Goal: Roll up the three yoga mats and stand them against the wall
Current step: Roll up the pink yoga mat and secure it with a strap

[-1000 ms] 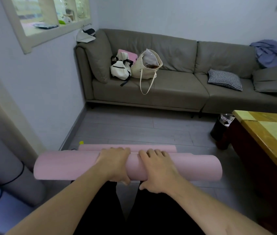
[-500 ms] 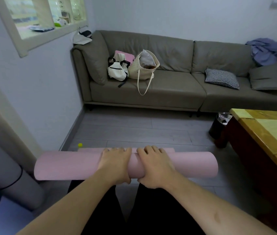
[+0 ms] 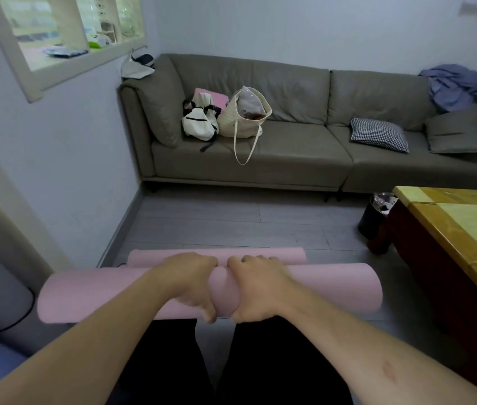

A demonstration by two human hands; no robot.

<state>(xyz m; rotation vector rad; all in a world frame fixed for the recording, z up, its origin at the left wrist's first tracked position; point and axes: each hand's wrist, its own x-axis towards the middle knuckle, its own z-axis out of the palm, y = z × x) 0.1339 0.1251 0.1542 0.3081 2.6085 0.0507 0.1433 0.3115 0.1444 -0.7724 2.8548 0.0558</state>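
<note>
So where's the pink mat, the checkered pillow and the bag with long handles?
pink mat (image 3: 91,293), head view, left part of the roll
checkered pillow (image 3: 379,134), head view, its middle
bag with long handles (image 3: 241,122), head view, its front side

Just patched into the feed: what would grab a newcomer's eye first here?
The pink yoga mat, nearly rolled, lies across the bottom centre with the left hand and right hand pressed on its middle. Behind it the grey sofa fills the far wall, bags on its left seat.
</note>
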